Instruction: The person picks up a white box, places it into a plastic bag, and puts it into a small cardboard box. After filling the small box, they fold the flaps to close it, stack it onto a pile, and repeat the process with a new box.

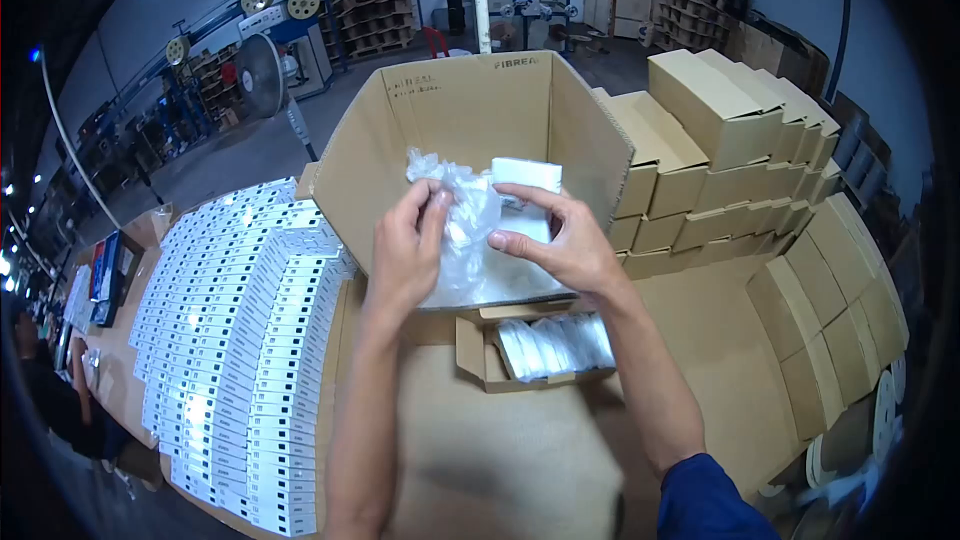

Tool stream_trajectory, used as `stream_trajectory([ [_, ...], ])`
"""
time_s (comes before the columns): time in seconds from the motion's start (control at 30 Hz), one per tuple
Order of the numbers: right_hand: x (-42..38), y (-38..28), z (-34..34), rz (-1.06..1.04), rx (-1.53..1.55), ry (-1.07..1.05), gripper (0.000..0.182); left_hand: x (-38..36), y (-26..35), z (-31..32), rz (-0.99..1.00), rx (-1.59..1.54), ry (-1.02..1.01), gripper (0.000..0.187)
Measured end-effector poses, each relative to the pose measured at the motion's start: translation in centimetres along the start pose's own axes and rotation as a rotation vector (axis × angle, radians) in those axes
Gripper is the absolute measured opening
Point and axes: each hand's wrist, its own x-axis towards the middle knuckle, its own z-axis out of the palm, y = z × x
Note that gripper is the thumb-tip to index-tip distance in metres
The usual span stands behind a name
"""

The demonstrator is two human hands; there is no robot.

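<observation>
Above the large open carton (470,105), my left hand (412,240) pinches a crumpled clear plastic bag (468,225). My right hand (565,240) holds the bag's right side between thumb and fingers. Just behind my right fingers a white box (527,174) shows inside the carton. Whether anything is inside the bag I cannot make out. Below my hands, a small open cardboard box (485,365) holds several plastic-wrapped items (550,345) in a row.
Rows of stacked white boxes (225,340) cover the left side. Closed brown boxes (720,130) are piled at the right, with more (840,280) nearer me. A fan (262,77) stands behind at the left. Another person (75,400) is at the far left edge.
</observation>
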Motion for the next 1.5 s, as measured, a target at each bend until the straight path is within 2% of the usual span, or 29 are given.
stream_trajectory([
  [0.03, -0.5, -0.1, 0.6, 0.066, 0.109, -0.014, 0.067, -1.0, 0.6, 0.2, -0.012, -0.031, -0.007, 0.018],
  [0.07, -0.8, 1.9, 1.6, 0.019, 0.199, -0.003, 0.055, -2.1, 0.8, 0.7, -0.030, -0.063, -0.015, 0.017],
  [0.1, -3.1, -1.7, 0.4, 0.033, 0.308, -0.066, 0.039, -4.3, 3.1, 1.9, 0.086, -0.135, 0.087, 0.019],
  [0.13, -4.8, -2.5, 0.7, 0.041, 0.263, -0.050, 0.032, -5.9, 3.5, 1.9, 0.059, -0.163, 0.088, 0.020],
  [0.27, -10.8, -3.6, 0.8, -0.049, 0.110, 0.075, 0.046, -12.5, 5.5, 0.1, -0.181, -0.322, -0.022, 0.016],
  [0.37, -15.9, -3.1, 0.8, 0.043, 0.143, 0.142, 0.040, -17.6, 7.4, -1.3, -0.323, -0.450, -0.090, 0.011],
  [0.4, -17.5, -2.9, 1.1, 0.152, 0.371, 0.138, 0.035, -19.0, 7.6, -1.8, -0.382, -0.504, -0.124, 0.017],
  [0.47, -20.9, -2.6, 1.9, 0.374, 0.833, 0.129, 0.030, -21.5, 6.4, -2.0, -0.231, -0.536, -0.079, 0.022],
  [0.5, -22.3, -2.6, 2.2, 0.424, 0.917, 0.119, 0.030, -22.3, 5.8, -1.8, -0.151, -0.550, -0.057, 0.025],
  [0.53, -23.6, -2.7, 2.5, 0.473, 1.001, 0.108, 0.032, -22.9, 5.5, -1.4, -0.040, -0.477, -0.043, 0.037],
  [0.6, -25.8, -2.5, 3.7, 0.586, 1.170, 0.110, 0.036, -23.9, 6.0, -1.7, 0.232, -0.200, -0.103, 0.043],
  [0.63, -26.7, -2.5, 4.4, 0.623, 1.153, 0.106, 0.036, -24.1, 6.7, -1.9, 0.363, -0.059, -0.136, 0.047],
  [0.7, -28.7, -2.4, 5.6, 0.702, 1.118, 0.096, 0.037, -24.8, 7.3, -1.4, 0.380, -0.107, -0.174, 0.041],
  [0.77, -31.0, 0.9, 6.4, 0.713, 0.825, 0.055, 0.044, -26.4, 5.9, 0.2, 0.373, -0.208, -0.132, 0.033],
  [0.8, -31.5, 1.1, 6.8, 0.642, 0.751, 0.083, 0.047, -28.4, 6.6, 1.6, -0.002, -0.380, 0.021, 0.017],
  [0.87, -32.5, 0.5, 6.3, 0.467, 0.561, 0.137, 0.047, -29.6, 7.0, 2.5, -0.155, -0.276, 0.095, 0.009],
  [0.9, -33.0, -0.4, 6.3, 0.343, 0.539, 0.139, 0.044, -30.2, 7.1, 2.8, -0.235, -0.225, 0.132, 0.015],
  [0.97, -33.8, -1.5, 6.0, 0.091, 0.486, 0.145, 0.040, -31.1, 6.8, 3.7, -0.254, -0.227, 0.135, 0.016],
  [1.1, -34.1, -2.3, 6.2, 0.361, 0.409, 0.140, 0.030, -32.4, 6.8, 4.4, -0.377, -0.301, -0.022, 0.015],
  [1.23, -34.0, -1.4, 6.5, 0.508, 0.692, 0.338, 0.025, -33.9, 6.7, 5.2, -0.443, -0.478, -0.025, 0.017],
  [1.27, -34.3, -0.6, 6.3, 0.522, 0.716, 0.344, 0.024, -34.0, 6.6, 5.4, -0.448, -0.500, -0.016, 0.018],
  [1.37, -34.1, -0.5, 6.4, 0.437, 1.039, 0.455, 0.025, -34.4, 6.7, 5.7, -0.450, -0.546, 0.004, 0.018],
  [1.5, -35.4, -0.3, 5.6, 0.490, 1.075, 0.382, 0.028, -34.9, 5.7, 5.6, -0.492, -0.541, -0.007, 0.020],
])
